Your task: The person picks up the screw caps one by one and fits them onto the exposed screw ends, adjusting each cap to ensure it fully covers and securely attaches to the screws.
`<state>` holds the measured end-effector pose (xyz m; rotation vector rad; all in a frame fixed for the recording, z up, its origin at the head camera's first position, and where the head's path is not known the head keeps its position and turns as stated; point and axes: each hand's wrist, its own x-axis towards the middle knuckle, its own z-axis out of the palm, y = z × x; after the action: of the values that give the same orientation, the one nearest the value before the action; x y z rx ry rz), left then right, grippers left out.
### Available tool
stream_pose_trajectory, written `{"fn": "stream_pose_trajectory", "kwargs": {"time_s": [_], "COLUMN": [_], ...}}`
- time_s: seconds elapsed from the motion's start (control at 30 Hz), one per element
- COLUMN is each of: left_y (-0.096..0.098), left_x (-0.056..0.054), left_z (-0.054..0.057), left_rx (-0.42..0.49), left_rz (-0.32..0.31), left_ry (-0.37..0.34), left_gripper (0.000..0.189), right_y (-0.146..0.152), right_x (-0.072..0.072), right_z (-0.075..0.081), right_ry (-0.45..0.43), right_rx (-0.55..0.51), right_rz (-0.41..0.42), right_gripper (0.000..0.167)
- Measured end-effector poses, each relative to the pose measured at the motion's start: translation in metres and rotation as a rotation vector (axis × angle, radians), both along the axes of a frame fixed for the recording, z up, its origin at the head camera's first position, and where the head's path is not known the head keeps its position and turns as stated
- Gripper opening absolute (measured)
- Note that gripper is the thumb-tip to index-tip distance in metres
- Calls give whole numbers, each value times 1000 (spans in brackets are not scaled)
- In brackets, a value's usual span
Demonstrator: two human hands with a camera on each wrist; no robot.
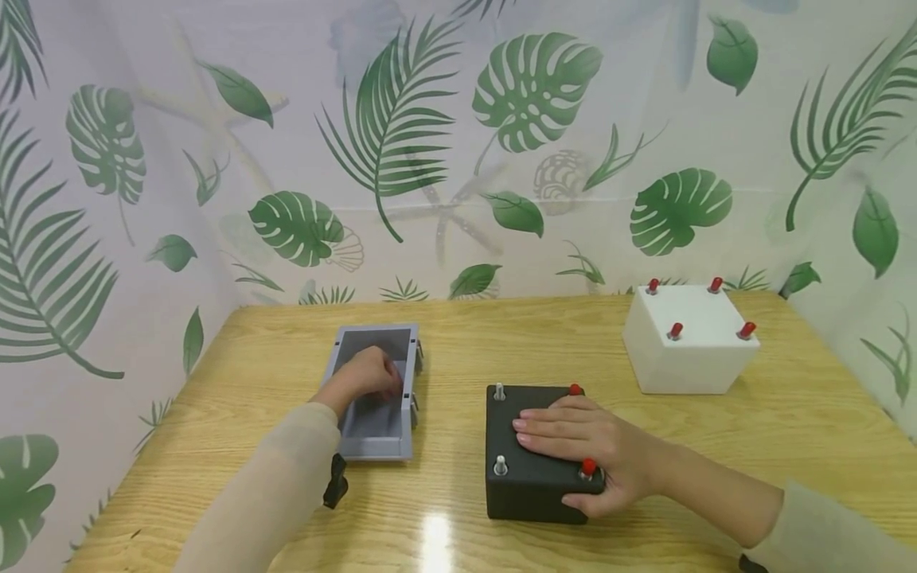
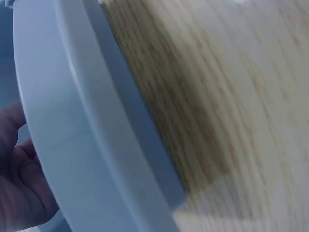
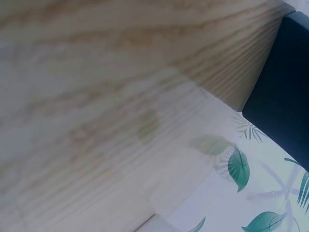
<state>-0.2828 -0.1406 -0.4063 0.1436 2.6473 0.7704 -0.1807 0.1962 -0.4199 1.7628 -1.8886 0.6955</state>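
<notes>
My left hand (image 1: 368,374) reaches down into a grey plastic bin (image 1: 372,450), its fingers bent toward the floor of the bin. Whether they pinch anything is hidden; in the left wrist view the bin's wall covers the fingertips. My right hand (image 1: 587,442) lies with straight fingers on top of a black box (image 1: 533,501), thumb at the near right corner. Bare metal bolts (image 1: 501,465) stand at the box's two left corners. Red caps (image 1: 589,468) cover the bolts at the two right corners.
A white box (image 1: 677,370) with red-capped bolts (image 1: 676,330) at its top corners stands at the back right of the wooden table (image 1: 458,342). Behind the table hangs a leaf-patterned cloth (image 1: 430,159). A black strap (image 1: 335,481) hangs from the left sleeve.
</notes>
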Motion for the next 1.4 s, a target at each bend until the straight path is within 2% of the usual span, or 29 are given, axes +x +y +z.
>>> {"fn": "stream_pose_trajectory", "kwargs": {"time_s": [0.13, 0.23, 0.4, 0.57, 0.7, 0.93, 1.03, 1.17, 1.4], "left_y": [-1, -2, -4, -6, -7, -15, -17, -18, -24], "left_x": [0, 0, -1, -1, 0, -3, -3, -2, -6], "left_z": [-3, -4, -4, -4, 2, 16, 24, 33, 38], "left_rx": [115, 197, 258, 284, 294, 341, 324, 295, 306], "left_rz": [16, 57, 103, 107, 84, 53, 48, 46, 19], "left_ry": [-99, -159, -218, -251, -267, -423, -461, -471, -489], "left_gripper": [6, 5, 12, 15, 14, 16, 15, 14, 14], "right_y": [0, 0, -1, -1, -2, -2, -1, -2, -2], "right_x": [0, -2, -2, -1, -1, -2, -3, -3, -3], "right_z": [-1, -1, -2, 0, 0, -1, -1, -2, -2], "right_ry": [-6, -9, -15, -19, -11, -7, -3, 2, 4], "right_rx": [-3, -7, -10, -13, -19, -26, -29, -29, -32], "right_rz": [4, 13, 29, 33, 31, 37, 37, 38, 35], "right_gripper": [59, 59, 58, 58, 58, 58, 58, 57, 57]}}
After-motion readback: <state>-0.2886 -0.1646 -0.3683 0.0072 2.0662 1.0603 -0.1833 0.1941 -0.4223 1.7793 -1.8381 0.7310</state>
